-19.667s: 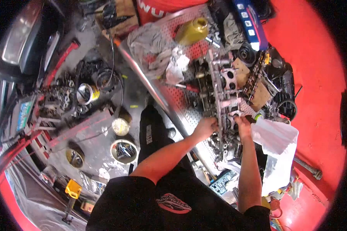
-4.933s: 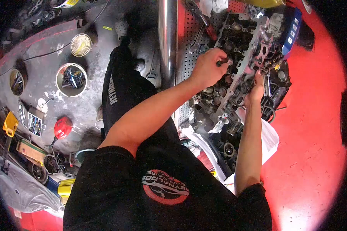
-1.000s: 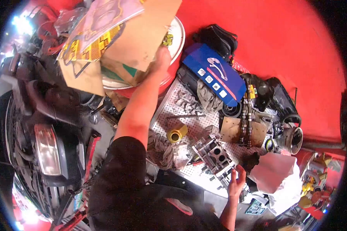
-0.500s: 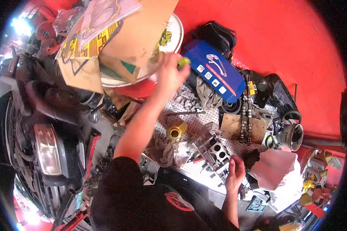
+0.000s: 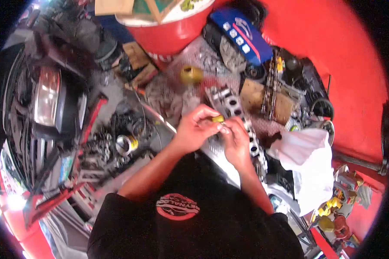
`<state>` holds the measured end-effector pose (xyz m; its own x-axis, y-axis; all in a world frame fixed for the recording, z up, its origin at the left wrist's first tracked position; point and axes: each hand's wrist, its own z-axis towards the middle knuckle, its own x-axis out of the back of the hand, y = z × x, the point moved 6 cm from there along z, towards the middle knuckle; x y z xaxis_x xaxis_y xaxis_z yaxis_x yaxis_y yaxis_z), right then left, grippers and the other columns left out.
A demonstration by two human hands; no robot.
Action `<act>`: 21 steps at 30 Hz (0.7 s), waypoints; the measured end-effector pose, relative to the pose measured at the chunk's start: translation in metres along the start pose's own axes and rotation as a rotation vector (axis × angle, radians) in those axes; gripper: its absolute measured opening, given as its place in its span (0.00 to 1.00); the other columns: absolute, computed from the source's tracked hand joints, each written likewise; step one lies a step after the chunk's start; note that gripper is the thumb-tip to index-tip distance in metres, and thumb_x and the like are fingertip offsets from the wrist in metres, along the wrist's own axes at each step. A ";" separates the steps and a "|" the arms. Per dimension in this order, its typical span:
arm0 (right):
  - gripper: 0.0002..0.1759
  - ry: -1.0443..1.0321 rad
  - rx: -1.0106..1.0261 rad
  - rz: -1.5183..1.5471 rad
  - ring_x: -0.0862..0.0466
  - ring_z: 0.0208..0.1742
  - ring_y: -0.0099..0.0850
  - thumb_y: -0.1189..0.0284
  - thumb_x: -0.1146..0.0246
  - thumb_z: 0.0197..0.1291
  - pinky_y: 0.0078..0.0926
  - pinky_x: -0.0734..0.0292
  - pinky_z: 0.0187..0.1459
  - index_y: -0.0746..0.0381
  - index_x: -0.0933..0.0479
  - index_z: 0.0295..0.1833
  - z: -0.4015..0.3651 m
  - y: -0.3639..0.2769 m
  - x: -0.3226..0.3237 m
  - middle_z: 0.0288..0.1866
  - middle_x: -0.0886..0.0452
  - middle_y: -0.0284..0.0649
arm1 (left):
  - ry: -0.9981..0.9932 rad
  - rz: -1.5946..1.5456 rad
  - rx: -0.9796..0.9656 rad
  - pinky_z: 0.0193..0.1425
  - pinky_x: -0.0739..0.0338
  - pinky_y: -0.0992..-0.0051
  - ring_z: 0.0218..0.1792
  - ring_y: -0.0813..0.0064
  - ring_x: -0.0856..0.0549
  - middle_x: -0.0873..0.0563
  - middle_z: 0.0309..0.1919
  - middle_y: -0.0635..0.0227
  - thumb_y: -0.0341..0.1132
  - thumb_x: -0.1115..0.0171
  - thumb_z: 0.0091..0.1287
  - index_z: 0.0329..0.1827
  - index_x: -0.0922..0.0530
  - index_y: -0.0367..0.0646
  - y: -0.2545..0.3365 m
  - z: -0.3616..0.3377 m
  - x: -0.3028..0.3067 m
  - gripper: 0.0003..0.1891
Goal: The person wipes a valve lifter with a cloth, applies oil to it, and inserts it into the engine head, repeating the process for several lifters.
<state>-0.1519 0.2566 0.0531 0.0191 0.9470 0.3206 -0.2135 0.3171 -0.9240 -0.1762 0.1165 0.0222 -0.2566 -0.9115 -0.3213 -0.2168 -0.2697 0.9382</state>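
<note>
My left hand pinches a small yellow-green part in front of my chest. The fingers of my right hand are closed and meet the left fingertips at the same part; its exact kind is too small to make out. Just beyond both hands, and partly hidden by them, a metal cylinder head with a row of round holes lies on the bench. More small yellow-green pieces sit on the white top of a red drum.
Camshafts lie on cardboard near the blue box. A gold-coloured container stands left of the cylinder head. White paper or plastic is at the right. A car headlight and loose metal parts fill the left side.
My left hand has come back from the drum with the yellow-green part. My right hand has left the cylinder head's near end and joined it. The view has tilted down.
</note>
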 end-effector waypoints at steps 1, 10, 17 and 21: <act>0.06 -0.119 -0.009 0.049 0.20 0.39 0.35 0.80 0.38 0.64 0.29 0.24 0.42 0.64 0.23 0.46 -0.018 0.006 -0.001 0.38 0.22 0.43 | -0.008 0.217 -0.023 0.54 0.23 0.77 0.48 0.81 0.18 0.16 0.46 0.69 0.24 0.32 0.64 0.50 0.22 0.38 0.001 -0.021 0.002 0.13; 0.04 -0.731 -0.569 0.350 0.20 0.47 0.22 0.76 0.42 0.69 0.22 0.25 0.50 0.64 0.24 0.47 -0.169 0.038 -0.010 0.42 0.21 0.37 | -0.047 0.120 0.282 0.46 0.22 0.77 0.39 0.81 0.17 0.16 0.36 0.70 0.23 0.31 0.61 0.42 0.22 0.37 -0.059 -0.171 -0.032 0.09; 0.16 -0.586 -0.331 0.366 0.22 0.51 0.23 0.80 0.35 0.62 0.23 0.26 0.53 0.64 0.27 0.54 -0.180 0.006 -0.014 0.53 0.23 0.36 | 0.215 0.270 0.105 0.53 0.21 0.75 0.48 0.79 0.18 0.16 0.45 0.69 0.24 0.31 0.62 0.49 0.21 0.39 -0.069 -0.216 -0.027 0.13; 0.18 -0.576 0.131 -0.050 0.18 0.48 0.28 0.80 0.30 0.55 0.29 0.22 0.51 0.65 0.24 0.51 -0.180 -0.042 -0.027 0.49 0.19 0.41 | 0.353 0.193 -0.001 0.51 0.20 0.75 0.47 0.77 0.15 0.14 0.47 0.66 0.25 0.31 0.62 0.49 0.18 0.38 -0.065 -0.253 -0.022 0.13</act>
<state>0.0326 0.2264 0.0459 -0.4931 0.7395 0.4581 -0.3453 0.3170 -0.8833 0.0818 0.0751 0.0008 0.0468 -0.9961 -0.0751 -0.1955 -0.0828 0.9772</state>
